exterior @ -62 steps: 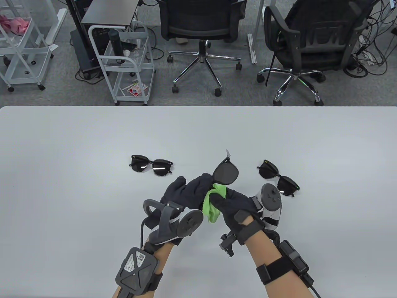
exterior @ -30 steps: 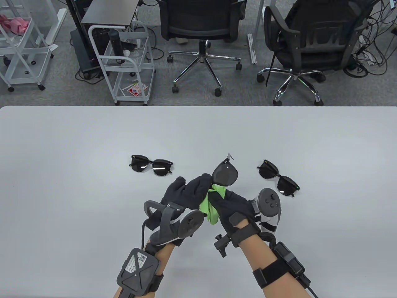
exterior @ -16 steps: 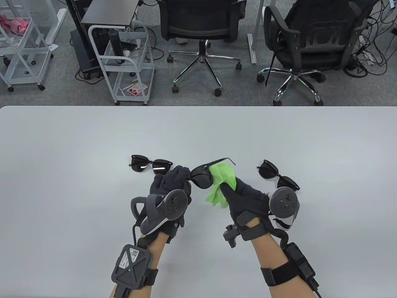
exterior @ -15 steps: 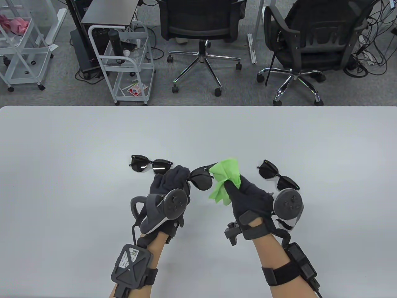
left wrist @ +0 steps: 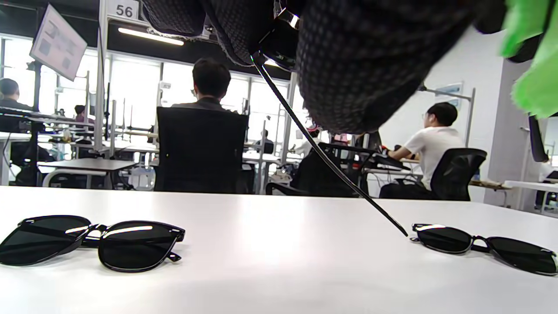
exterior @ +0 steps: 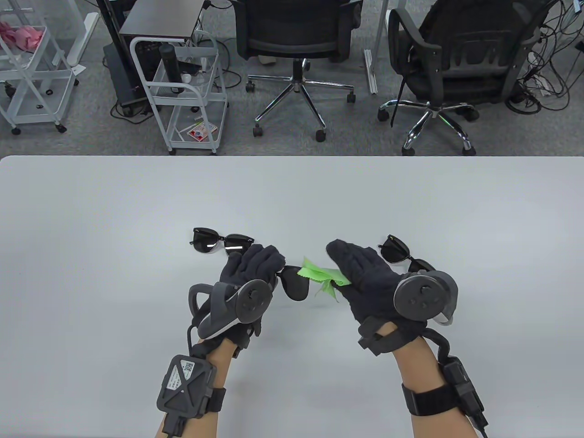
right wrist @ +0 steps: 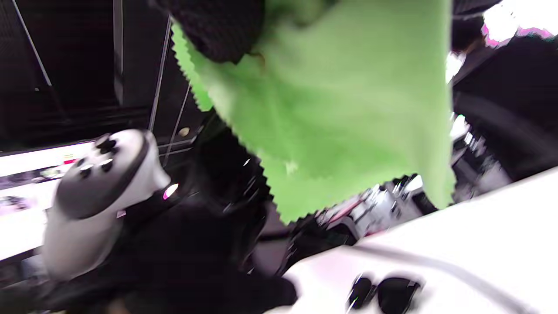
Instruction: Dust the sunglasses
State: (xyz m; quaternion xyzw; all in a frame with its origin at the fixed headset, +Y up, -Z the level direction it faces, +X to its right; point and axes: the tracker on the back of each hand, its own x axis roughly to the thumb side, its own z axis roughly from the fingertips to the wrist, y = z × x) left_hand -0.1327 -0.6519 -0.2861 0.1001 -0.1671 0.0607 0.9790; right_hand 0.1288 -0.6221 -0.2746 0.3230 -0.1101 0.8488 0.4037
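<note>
The left hand gripped the middle sunglasses above the table. The right hand pinched the green cloth beside them. Rubbing gently, lens held steady, would work best.

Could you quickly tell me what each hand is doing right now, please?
Left hand: grips the held sunglasses.
Right hand: holds the green cloth.
</note>
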